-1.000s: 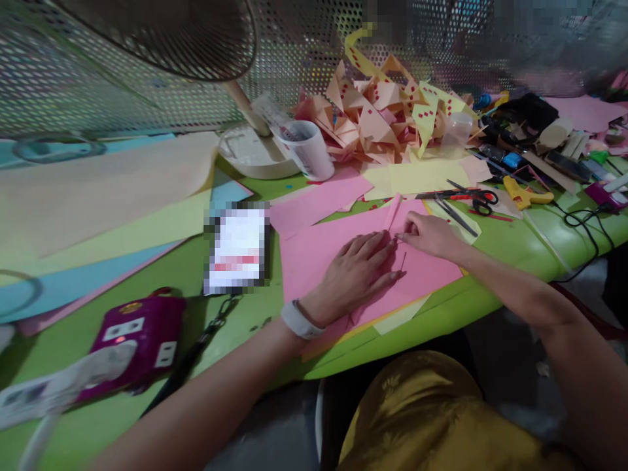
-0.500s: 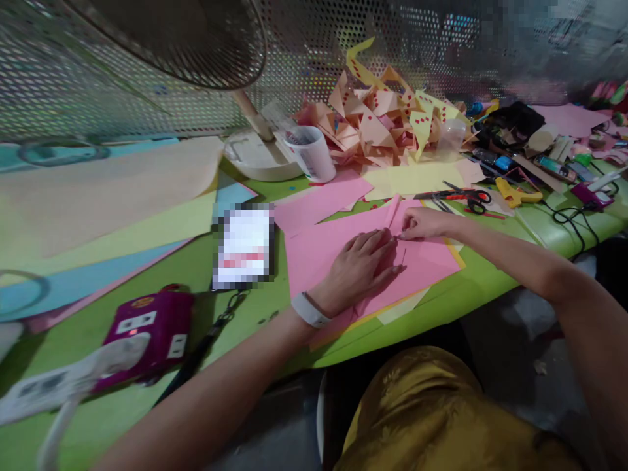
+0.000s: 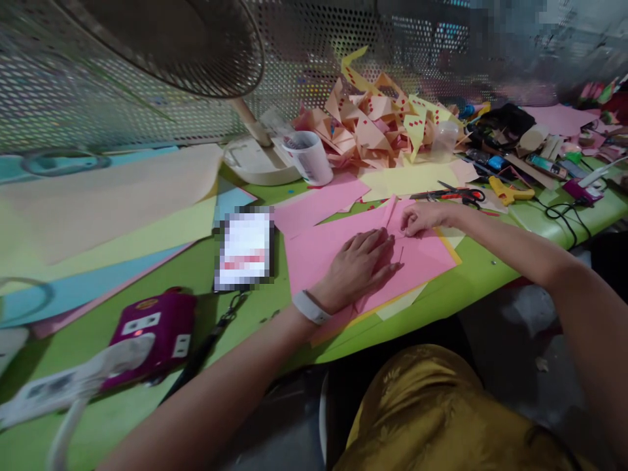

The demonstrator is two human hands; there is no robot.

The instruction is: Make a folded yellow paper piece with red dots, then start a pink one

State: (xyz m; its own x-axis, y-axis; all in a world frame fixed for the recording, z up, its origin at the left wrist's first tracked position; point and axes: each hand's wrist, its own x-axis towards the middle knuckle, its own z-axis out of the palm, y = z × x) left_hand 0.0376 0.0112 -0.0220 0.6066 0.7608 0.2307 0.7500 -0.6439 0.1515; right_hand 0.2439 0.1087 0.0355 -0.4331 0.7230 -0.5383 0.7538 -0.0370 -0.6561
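Head view, looking down at your two bare hands on a green worktop. Take the pink sheet in front of you as the landmark. Your left hand lies flat and open on the sheet's middle, palm down, fingers spread and pointing away from you, pressing the paper down. Your right hand rests just beyond and to the right of it, at the sheet's far edge, fingertips pinched together on a raised fold or flap that stands up from the paper. That flap runs away from you, slightly tilted, and sits between the two hands, nearer the right one. A yellow sheet peeks out beneath the pink sheet's right edge. Beyond the pink sheet lie red-handled scissors and a heap of folded paper shapes; to its left, a phone with a blurred screen.
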